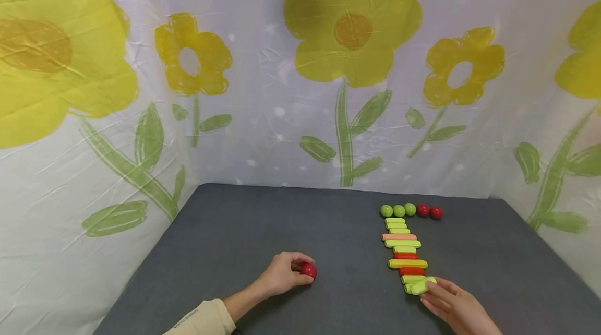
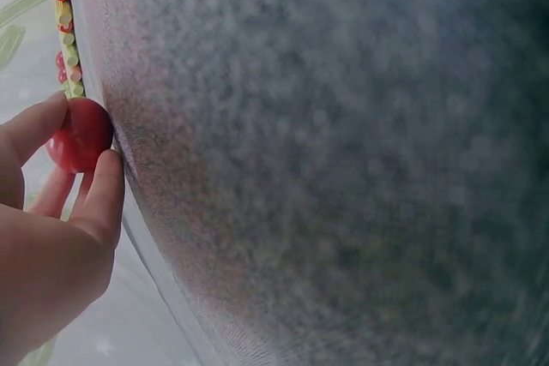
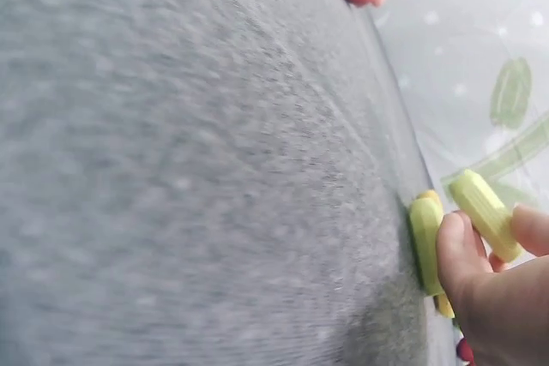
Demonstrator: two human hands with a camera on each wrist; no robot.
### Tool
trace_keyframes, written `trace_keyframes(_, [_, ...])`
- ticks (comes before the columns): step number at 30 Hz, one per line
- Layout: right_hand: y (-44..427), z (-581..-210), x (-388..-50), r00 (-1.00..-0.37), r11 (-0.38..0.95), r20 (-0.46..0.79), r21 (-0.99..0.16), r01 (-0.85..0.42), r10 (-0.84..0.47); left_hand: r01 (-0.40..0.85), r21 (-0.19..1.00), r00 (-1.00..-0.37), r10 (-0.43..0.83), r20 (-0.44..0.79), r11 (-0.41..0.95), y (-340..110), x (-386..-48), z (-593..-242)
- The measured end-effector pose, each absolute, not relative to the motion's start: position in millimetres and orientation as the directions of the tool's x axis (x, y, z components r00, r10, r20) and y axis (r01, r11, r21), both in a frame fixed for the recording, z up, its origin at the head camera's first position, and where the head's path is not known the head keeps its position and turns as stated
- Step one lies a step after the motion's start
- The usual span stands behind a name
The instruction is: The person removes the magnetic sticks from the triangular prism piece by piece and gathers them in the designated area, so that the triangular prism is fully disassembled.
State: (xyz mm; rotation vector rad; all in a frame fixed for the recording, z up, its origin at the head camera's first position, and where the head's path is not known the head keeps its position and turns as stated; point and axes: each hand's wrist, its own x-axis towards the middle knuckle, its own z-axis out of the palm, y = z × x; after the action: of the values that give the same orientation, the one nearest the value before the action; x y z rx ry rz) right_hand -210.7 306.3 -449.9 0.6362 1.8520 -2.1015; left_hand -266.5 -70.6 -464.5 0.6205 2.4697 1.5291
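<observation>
My left hand (image 1: 283, 274) pinches a glossy red ball (image 1: 309, 271) between thumb and fingers, low over the dark table; the left wrist view shows the ball (image 2: 80, 135) between the fingertips. On the right, my right hand (image 1: 454, 302) pinches a short ribbed light-green stick (image 1: 424, 286). That stick (image 3: 486, 216) is held just above the near end of a column of similar sticks, partly covering the nearest green one (image 1: 407, 289) in the head view. Light-green, yellow (image 1: 407, 263), red (image 1: 411, 271) and pink (image 1: 399, 237) sticks lie crosswise in this column.
Beyond the column's far end, three green balls (image 1: 398, 211) and two red balls (image 1: 429, 212) form a row. The dark grey table (image 1: 235, 230) runs back to a pale curtain (image 1: 263, 116) printed with yellow flowers, which also hangs along both sides.
</observation>
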Motion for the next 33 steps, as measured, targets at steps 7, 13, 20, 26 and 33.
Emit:
trace_keyframes(7, [308,-458,-204,-0.818,-0.13,-0.557,-0.83,0.543,0.142,0.23,0.886,-0.899,0.437,0.034,0.404,-71,-269,-464])
trace_keyframes(13, [307,-460,-195,-0.818,0.004,-0.547,-0.831,0.557,0.177,0.248,0.884,-0.897,0.439,0.055,0.396,-72,-268,-465])
trace_keyframes(20, [306,-457,-195,-0.826,0.075,-0.547,-0.826,0.559,0.134,0.265,0.881,-0.899,0.432,0.078,0.392,-76,-264,-464])
trace_keyframes(26, [311,-455,-193,-0.816,-0.001,-0.57,-0.82,0.573,0.097,0.259,0.876,-0.897,0.439,0.062,0.407,-75,-266,-463])
trace_keyframes(33, [314,-453,-187,-0.808,0.029,-0.573,-0.813,0.581,0.136,0.25,0.879,-0.895,0.443,0.05,0.407,-73,-267,-463])
